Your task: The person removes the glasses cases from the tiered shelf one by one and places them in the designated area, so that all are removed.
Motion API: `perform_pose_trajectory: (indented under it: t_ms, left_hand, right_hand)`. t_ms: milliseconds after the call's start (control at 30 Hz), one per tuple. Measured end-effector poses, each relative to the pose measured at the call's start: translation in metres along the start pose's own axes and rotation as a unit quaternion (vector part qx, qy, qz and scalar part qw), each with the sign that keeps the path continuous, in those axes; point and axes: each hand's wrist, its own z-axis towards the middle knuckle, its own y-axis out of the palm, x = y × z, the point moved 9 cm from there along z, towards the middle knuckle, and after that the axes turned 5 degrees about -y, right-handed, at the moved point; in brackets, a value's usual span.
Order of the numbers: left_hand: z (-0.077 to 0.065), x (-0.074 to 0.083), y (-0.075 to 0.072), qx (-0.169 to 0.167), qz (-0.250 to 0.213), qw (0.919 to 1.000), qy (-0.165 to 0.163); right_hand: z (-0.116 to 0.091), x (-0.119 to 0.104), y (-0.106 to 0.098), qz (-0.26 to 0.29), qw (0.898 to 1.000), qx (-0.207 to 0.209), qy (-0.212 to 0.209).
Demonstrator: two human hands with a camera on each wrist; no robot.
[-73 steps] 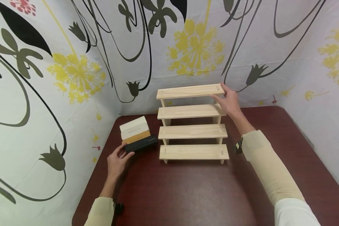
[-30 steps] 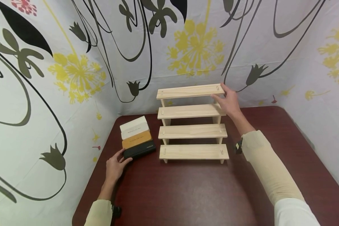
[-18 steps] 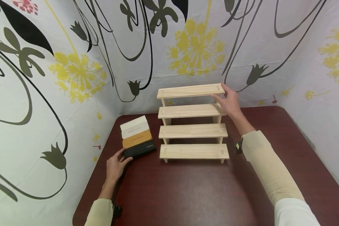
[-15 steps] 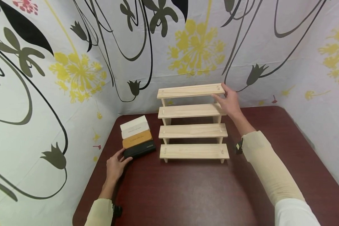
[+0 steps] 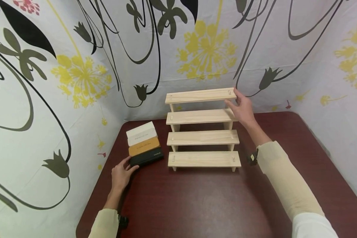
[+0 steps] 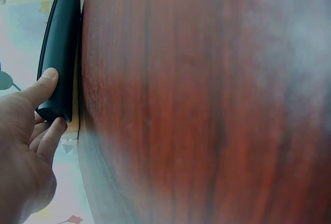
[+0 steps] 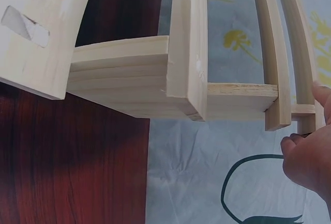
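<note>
My left hand (image 5: 121, 177) pinches the left end of a slim black case (image 5: 146, 157) with small pale lettering. In the left wrist view the thumb (image 6: 47, 77) lies on one face of the case and the fingers curl at its end. Behind it, in a slanted row, are a mustard-yellow flat piece (image 5: 144, 146) and a white one (image 5: 141, 134), both with printed lettering. My right hand (image 5: 243, 107) grips the right end of the top board of a four-tier wooden step rack (image 5: 203, 138). Some right fingertips are hidden behind that board.
The rack stands on a dark red-brown table (image 5: 196, 201), close to its back edge. A white cloth backdrop (image 5: 172, 59) printed with flowers hangs behind and along both sides. Dark cameras sit on both wrists.
The black case has come down and left from over the yellow piece, uncovering more of it, and then stays put. My right thumb and forearm have shifted slightly right; the rack stays in place.
</note>
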Motion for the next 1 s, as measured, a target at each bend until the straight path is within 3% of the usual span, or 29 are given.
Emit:
perform_pose_trajectory:
  t_ms: [333,733,1000]
  left_hand:
    - [0.0,-0.004,0.004,-0.012,-0.005,0.9999,-0.007]
    - [0.003,-0.003,0.005,-0.018,0.001,0.9998,-0.008]
    - [0.003,-0.002,-0.002,-0.002,0.001,1.0,-0.002]
  right_hand:
    - [-0.015,0.004,-0.009,0.009,1.0,-0.005,-0.001]
    - [-0.038,-0.006,-0.015,0.008,0.999,-0.001,-0.049]
    - [-0.062,0.008,-0.019,-0.014,1.0,-0.009,-0.021]
